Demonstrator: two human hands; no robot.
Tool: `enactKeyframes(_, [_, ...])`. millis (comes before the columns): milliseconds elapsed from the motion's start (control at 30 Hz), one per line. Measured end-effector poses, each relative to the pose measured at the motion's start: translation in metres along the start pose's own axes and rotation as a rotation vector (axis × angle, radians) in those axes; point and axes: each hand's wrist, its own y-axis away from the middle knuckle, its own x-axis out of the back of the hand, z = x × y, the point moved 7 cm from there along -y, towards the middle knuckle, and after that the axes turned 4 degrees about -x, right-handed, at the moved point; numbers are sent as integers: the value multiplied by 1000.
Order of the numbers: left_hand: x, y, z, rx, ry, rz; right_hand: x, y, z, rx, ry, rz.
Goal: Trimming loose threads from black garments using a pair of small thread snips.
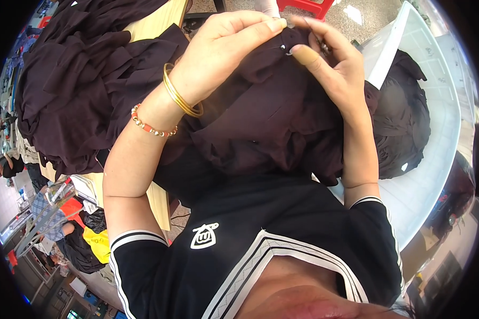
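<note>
Dark cloth (pixel 274 114); fingers (pixel 310 59) upon it

Speckled beige floor (pixel 340 29) | red stool (pixel 310 6), top edge | pale wooden table (pixel 157 21), left

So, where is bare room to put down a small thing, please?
The table has bare wood at its far part, among the dark cloth, and a narrow strip beside the left upper arm. The pale bin looks free on the near side of its cloth. Crowded: below left hand and right hand.

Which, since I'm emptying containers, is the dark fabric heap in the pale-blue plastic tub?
The rightmost heap, beyond the right forearm; the middle heap lies between forearms, leftmost heap on pale wood.
</note>
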Motion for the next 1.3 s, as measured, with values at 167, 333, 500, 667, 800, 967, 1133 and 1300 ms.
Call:
enactKeyframes(167, [16,-4,5,68,-77,-87,22,3,12,-24,-226,195])
enactKeyframes(333, [36,-2,1,152,-95,-55,37,0,19,30,-323,330])
enactKeyframes(500, [34,-2,2,105,4,23,24,-5,11,47,-213,306])
enactKeyframes(667, [28,-3,4,90,41,21,11,1,-21,293,203,189])
enactKeyframes(800, [20,-3,-2,109,115,24,-6,3,-27,398,310,140])
enactKeyframes(967, [18,-2,-3,96,116,38,-2,0,-23,431,346,183])
enactKeyframes(1133, [17,-2,-3,89,94,33,-4,1,-27,500,372,185])
enactKeyframes(1300, [17,-2,-4,105,132,17,-4,2,-28,513,350,211])
